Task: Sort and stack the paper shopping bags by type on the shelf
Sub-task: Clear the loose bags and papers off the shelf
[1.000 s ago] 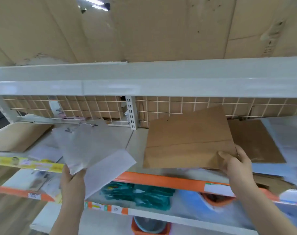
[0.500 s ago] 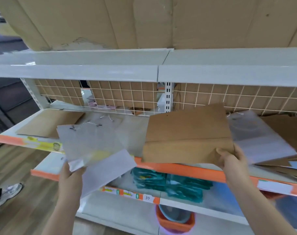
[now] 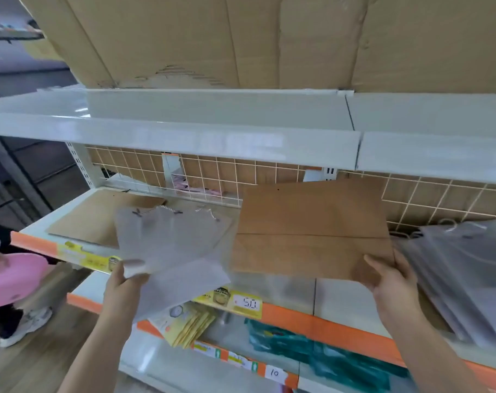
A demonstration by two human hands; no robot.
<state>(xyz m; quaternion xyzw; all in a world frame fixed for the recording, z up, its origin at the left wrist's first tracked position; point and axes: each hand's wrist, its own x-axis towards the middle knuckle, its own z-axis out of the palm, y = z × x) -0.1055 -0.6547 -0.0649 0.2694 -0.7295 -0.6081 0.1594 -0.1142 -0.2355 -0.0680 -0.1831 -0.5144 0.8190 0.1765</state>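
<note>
My right hand point(image 3: 391, 282) grips the lower right corner of a flat brown paper bag point(image 3: 312, 225), held level above the middle of the white shelf point(image 3: 340, 296). My left hand point(image 3: 122, 282) pinches the lower edge of several white paper bags point(image 3: 170, 245) with twisted cord handles, fanned out above the shelf's front edge. A brown bag point(image 3: 99, 217) lies flat at the shelf's left end. A stack of white bags point(image 3: 462, 273) with cord handles rests at the right end.
A wire grid backs the shelf point(image 3: 212, 177), and an upper shelf point(image 3: 212, 129) carries large cardboard boxes point(image 3: 241, 38). Below, yellow packets point(image 3: 187, 321) and teal packs point(image 3: 312, 353) lie on a lower shelf. Another person stands at the left with a pink round object point(image 3: 11, 279).
The view has swung left along the shelf. Both hands have kept their bags and carried them left; the flat brown bag at the left end is now closer, and another person has appeared.
</note>
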